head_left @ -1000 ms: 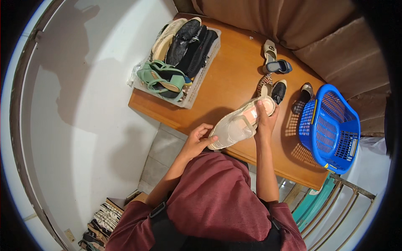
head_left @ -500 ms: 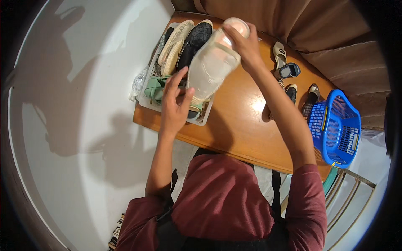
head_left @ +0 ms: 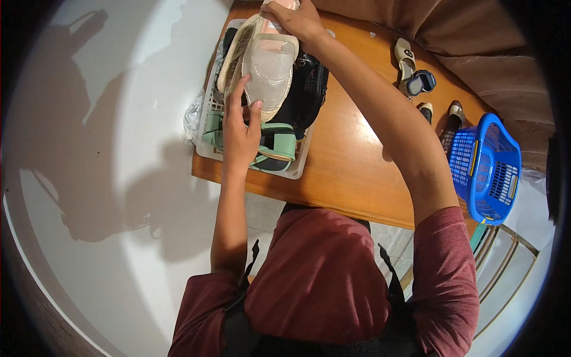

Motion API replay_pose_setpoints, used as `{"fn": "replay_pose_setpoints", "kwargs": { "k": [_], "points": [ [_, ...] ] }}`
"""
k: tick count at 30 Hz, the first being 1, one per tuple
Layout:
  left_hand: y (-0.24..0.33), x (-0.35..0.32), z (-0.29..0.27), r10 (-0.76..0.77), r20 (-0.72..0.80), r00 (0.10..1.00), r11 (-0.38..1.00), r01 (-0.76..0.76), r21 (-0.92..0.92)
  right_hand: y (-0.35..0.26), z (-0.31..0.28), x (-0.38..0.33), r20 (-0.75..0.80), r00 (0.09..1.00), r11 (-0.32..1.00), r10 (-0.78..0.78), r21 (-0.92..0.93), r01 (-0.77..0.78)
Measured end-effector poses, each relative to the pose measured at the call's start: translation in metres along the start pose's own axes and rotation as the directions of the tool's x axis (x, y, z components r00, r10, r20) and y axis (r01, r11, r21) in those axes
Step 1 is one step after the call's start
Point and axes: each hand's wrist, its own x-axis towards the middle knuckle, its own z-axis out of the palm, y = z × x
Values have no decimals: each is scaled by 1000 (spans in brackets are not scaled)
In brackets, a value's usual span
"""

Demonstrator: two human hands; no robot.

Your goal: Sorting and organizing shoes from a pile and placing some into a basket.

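A cream slip-on shoe [head_left: 269,74] with a pale, glossy upper and a pinkish insole is tilted over the left part of a white plastic basket [head_left: 300,159]. My right hand [head_left: 295,22] grips its heel end, fingers closed round it. At the toe, my left hand [head_left: 241,134] holds the side between thumb and fingers. Beneath that hand lie green sandals [head_left: 284,144] in the near end of the basket. Black shoes [head_left: 309,89] fill the basket's right side, partly covered by the cream shoe. Another cream shoe [head_left: 231,68] stands along the left side.
A blue plastic basket [head_left: 476,156] stands at the table's right end. Near it on the wooden table [head_left: 351,160] are a cream shoe [head_left: 404,56], a dark blue sandal [head_left: 421,82] and dark shoes [head_left: 453,119]. Brown curtain [head_left: 488,71] hangs behind; a white wall [head_left: 137,119] is at left.
Both hands have carried the cream shoe left and away from me, down over the basket among the other shoes. It now stands more upright in the picture.
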Motion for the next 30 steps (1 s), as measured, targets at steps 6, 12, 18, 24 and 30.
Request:
{"fn": "replay_pose_setpoints", "kwargs": {
  "k": [6, 12, 18, 24, 30],
  "points": [
    [-13, 2, -1, -55, -19, 998, 998, 55, 16, 7, 9, 0, 65, 998, 1000, -12, 28, 10],
    [-14, 2, 3, -124, 71, 990, 992, 126, -16, 40, 2, 11, 62, 965, 923, -256, -282, 263],
    [-15, 1, 9, -90, 40, 995, 991, 86, 98, 38, -1, 8, 155, 935, 827, -318, -438, 354],
    [-12, -2, 16, -33, 6, 999, 934, 29, 355, 45, 4, 2, 139, 927, 797, -348, -476, 371],
    [-7, 2, 22, -61, -5, 998, 895, 57, 443, 53, 7, 5, 100, 917, 571, -387, -754, 324]
  ]
}}
